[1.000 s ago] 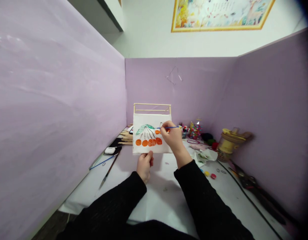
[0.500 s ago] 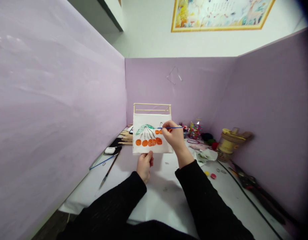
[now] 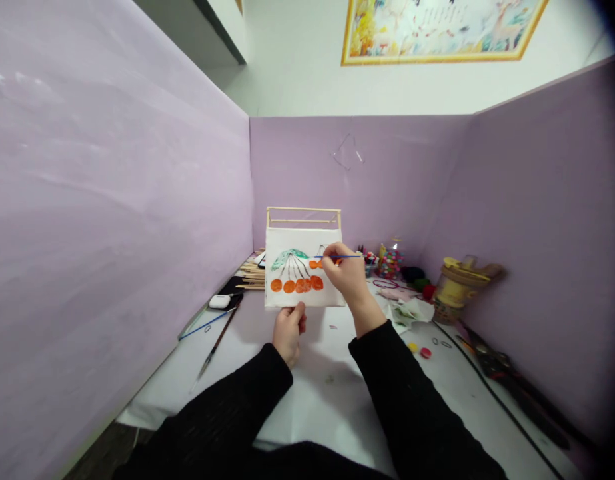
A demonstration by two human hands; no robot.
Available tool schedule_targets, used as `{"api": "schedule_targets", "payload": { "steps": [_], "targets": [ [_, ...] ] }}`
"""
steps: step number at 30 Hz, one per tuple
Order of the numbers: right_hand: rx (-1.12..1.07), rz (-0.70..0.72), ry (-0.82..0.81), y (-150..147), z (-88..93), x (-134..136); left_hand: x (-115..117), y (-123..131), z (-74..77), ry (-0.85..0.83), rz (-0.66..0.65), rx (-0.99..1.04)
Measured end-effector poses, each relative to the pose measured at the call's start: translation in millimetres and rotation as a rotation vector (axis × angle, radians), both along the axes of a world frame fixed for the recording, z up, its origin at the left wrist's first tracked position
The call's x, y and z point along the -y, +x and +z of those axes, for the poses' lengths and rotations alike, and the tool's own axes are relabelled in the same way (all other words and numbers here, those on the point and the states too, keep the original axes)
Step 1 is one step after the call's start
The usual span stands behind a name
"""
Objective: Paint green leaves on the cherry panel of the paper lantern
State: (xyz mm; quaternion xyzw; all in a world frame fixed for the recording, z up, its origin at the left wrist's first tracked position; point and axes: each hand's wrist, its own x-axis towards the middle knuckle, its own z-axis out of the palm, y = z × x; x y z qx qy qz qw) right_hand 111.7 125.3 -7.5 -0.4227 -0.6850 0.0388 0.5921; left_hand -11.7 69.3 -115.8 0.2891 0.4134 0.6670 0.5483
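A white panel [image 3: 287, 241] on a thin wooden-stick frame [image 3: 303, 209] stands upright in front of me. It bears painted orange fruits, dark stems and a green leaf. My left hand [image 3: 288, 332] grips its lower edge, thumb in front; the other fingers are partly hidden. In a pinch, my right hand [image 3: 348, 272] holds a thin blue paintbrush [image 3: 351, 256] level across the panel's right side. The brush tip points left, close to the green paint. That hand covers part of the smaller orange shapes at the right.
At the left lie a white earphone case [image 3: 220, 302], a blue brush [image 3: 207, 325], a brown-handled brush [image 3: 220, 343] and wooden sticks [image 3: 251, 276]. At the right are crumpled tissue [image 3: 412, 312], a jar of colourful balls [image 3: 390, 261], a yellow container [image 3: 451, 287] and pliers [image 3: 512, 373]. Purple partitions enclose the table.
My right hand has shifted very slightly left with the paintbrush. My left hand and the panel stay where they were.
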Motion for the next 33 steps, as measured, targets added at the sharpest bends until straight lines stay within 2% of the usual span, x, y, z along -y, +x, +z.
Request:
{"api": "schedule_targets", "payload": {
  "steps": [20, 24, 29, 33],
  "targets": [
    [0.02, -0.001, 0.055, 1.8, -1.8, -0.9, 0.5, 0.4, -1.3, 0.001, -0.004, -0.015],
    [0.043, -0.042, 0.044, 2.1, -1.0, 0.0, 0.4, 0.2, -1.0, 0.002, 0.001, -0.011],
    [0.002, 0.019, 0.082, 2.0, -0.3, 1.3, 0.0, 0.0, -1.5, 0.005, 0.002, -0.017],
    [0.042, -0.034, 0.038, 2.0, -2.2, -1.4, 0.5, 0.1, -1.1, 0.009, -0.001, -0.019]
  ]
}}
